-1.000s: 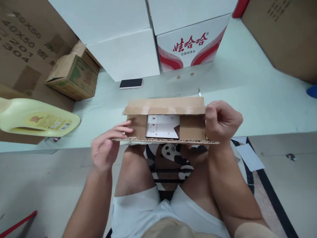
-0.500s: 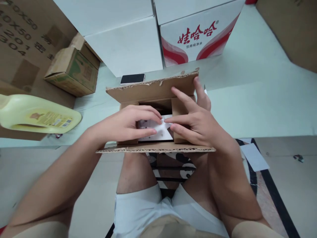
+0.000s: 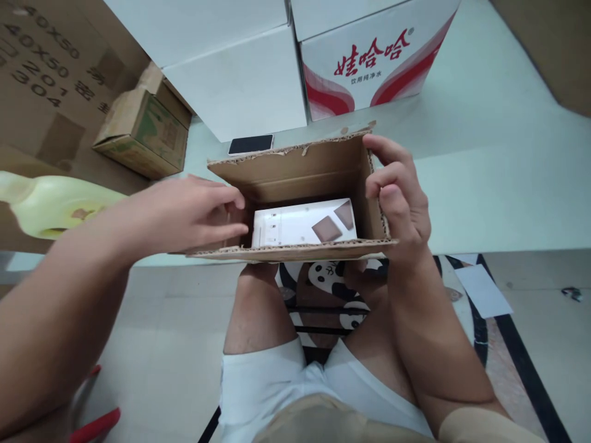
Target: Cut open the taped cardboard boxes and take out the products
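An opened cardboard box [image 3: 295, 172] sits at the table's near edge, its long flaps raised at front and back. Inside lies a white carton [image 3: 295, 223] printed with brown squares and small markings. My right hand [image 3: 401, 191] is closed round the box's right edge, fingers bent over the upright short flap. At the left end, my left hand [image 3: 198, 209] reaches in beside the short side, thumb and fingers apart; whether it presses on the cardboard is hard to see.
A black-screened phone [image 3: 250, 144] lies behind the box. White cartons [image 3: 240, 80], one with red lettering, stand at the back. To the left are a pale yellow bottle [image 3: 60, 200], a small brown box [image 3: 143, 132] and a large brown carton [image 3: 50, 67].
The short flaps that were folded inward now stand up, uncovering more of the white carton. My left hand has moved left off the carton; my right hand has moved right to the box's edge.
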{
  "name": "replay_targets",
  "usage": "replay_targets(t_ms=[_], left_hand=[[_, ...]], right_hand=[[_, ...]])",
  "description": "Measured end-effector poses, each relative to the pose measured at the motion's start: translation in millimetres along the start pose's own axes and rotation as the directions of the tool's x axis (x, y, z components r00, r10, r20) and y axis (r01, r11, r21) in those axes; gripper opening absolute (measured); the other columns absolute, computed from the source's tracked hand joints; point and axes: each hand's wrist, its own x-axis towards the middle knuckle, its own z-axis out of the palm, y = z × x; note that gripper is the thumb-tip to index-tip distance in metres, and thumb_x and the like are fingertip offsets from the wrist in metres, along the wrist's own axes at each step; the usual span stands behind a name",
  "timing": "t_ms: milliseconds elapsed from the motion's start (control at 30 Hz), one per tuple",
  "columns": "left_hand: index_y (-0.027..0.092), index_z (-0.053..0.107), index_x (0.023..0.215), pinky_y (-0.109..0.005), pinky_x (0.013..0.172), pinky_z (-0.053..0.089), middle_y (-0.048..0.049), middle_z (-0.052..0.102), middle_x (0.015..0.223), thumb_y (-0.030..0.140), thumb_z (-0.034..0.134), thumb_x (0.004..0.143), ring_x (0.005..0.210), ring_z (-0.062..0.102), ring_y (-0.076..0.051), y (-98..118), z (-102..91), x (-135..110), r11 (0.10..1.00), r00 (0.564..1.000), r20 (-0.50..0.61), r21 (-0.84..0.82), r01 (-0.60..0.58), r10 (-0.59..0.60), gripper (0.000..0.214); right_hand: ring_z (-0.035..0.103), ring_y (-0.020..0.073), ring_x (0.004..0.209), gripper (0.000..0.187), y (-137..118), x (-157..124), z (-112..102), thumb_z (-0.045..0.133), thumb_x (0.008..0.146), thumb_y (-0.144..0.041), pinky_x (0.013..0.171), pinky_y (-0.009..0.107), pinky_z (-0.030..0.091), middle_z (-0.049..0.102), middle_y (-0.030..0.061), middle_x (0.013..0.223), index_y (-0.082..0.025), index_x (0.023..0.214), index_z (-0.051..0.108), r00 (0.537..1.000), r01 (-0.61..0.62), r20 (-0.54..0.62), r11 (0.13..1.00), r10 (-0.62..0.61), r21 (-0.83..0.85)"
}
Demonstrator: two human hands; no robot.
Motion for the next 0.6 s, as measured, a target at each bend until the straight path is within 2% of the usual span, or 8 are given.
replay_targets(t_ms=[33, 100, 200, 333, 433, 600], left_hand=[[0.029, 0.073, 0.103, -0.040, 0.072, 0.051, -0.0060, 0.073, 0.096, 0.067, 0.075, 0.064, 0.079, 0.066, -0.030, -1, 3.0, 0, 1.000, 1.000, 0.005, -0.007, 0.021, -0.021, 0.054], [0.030, 0.068, 0.121, -0.041, 0.081, 0.052, -0.0083, 0.070, 0.117, 0.069, 0.081, 0.056, 0.099, 0.066, -0.035, 5, 10.4, 4, 0.996, 1.000, -0.026, -0.082, -0.019, 0.017, 0.077], [0.033, 0.066, 0.126, -0.037, 0.090, 0.051, -0.0063, 0.065, 0.129, 0.057, 0.083, 0.062, 0.112, 0.064, -0.034, 21, 18.1, 13, 0.963, 0.986, -0.035, -0.211, -0.165, 0.162, 0.071], [0.036, 0.059, 0.134, -0.034, 0.087, 0.051, -0.0059, 0.064, 0.131, 0.043, 0.079, 0.069, 0.111, 0.064, -0.033, 35, 20.5, 26, 0.952, 0.959, 0.058, -0.154, -0.266, 0.277, 0.069], [0.036, 0.056, 0.138, -0.035, 0.087, 0.051, -0.0079, 0.063, 0.131, 0.039, 0.077, 0.070, 0.108, 0.065, -0.033, 32, 23.6, 33, 0.963, 0.963, 0.068, -0.087, -0.255, 0.261, 0.071], [0.037, 0.061, 0.131, -0.040, 0.088, 0.052, -0.0072, 0.070, 0.118, 0.045, 0.083, 0.062, 0.097, 0.068, -0.032, 19, 27.7, 43, 0.976, 0.978, 0.087, -0.119, -0.181, 0.192, 0.073]], right_hand=[[0.047, 0.0271, 0.142, 0.038, 0, -1, 1, 0.036, 0.101, -0.048, 0.121, 0.052, 0.038, 0.057, -0.0027, 0.138, -0.026, 0.082, 0.060, 1.000, -0.024, -0.019, 1.000, 0.023, -0.005], [0.045, 0.0281, 0.144, 0.044, 0, -2, 2, 0.033, 0.100, -0.055, 0.120, 0.050, 0.040, 0.055, -0.0033, 0.141, -0.026, 0.081, 0.059, 0.997, -0.067, -0.029, 0.997, 0.066, -0.037], [0.045, 0.0289, 0.144, 0.044, 0, -4, 3, 0.034, 0.100, -0.056, 0.120, 0.050, 0.040, 0.055, -0.0049, 0.144, -0.026, 0.081, 0.060, 0.997, -0.068, -0.034, 0.997, 0.067, -0.033], [0.046, 0.0279, 0.144, 0.039, 1, -5, 3, 0.036, 0.100, -0.052, 0.121, 0.050, 0.039, 0.055, -0.0063, 0.144, -0.027, 0.081, 0.060, 0.997, -0.064, -0.045, 0.998, 0.064, 0.008], [0.047, 0.0270, 0.144, 0.034, 3, -4, 3, 0.038, 0.100, -0.047, 0.123, 0.050, 0.037, 0.055, -0.0048, 0.144, -0.026, 0.082, 0.059, 0.998, -0.048, -0.047, 0.998, 0.050, 0.049], [0.046, 0.0264, 0.144, 0.038, 8, -3, 8, 0.034, 0.099, -0.052, 0.122, 0.051, 0.039, 0.053, -0.0016, 0.146, -0.027, 0.087, 0.060, 0.995, -0.066, -0.069, 0.997, 0.070, 0.048]])
